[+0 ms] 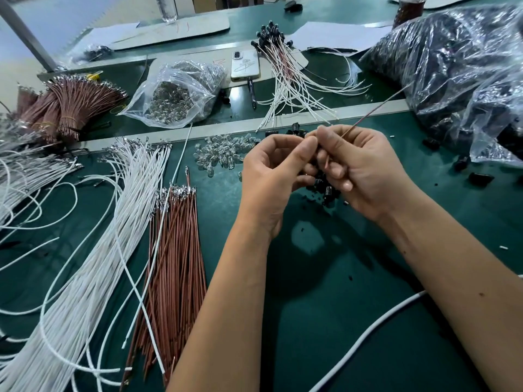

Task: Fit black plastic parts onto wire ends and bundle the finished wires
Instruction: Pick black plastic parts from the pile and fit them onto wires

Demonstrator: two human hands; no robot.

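Note:
My left hand (276,171) and my right hand (359,168) meet above the green mat, fingers curled. My right hand pinches a thin brown wire (376,110) that runs up and to the right. My left hand's thumb and fingers pinch something small at the wire's end; it is hidden between the fingertips. A small heap of black plastic parts (328,188) lies under both hands. Loose brown wires (175,250) and white wires (113,236) lie to the left. Finished wires with black parts (285,72) lie fanned out at the back.
Clear glass bulbs (223,151) lie scattered left of my hands. An open bag of bulbs (178,94), a phone (245,65), a pen and tied brown wire bundles (70,106) sit behind. A big bag of black parts (464,75) fills the right. A white cable (368,335) crosses the front.

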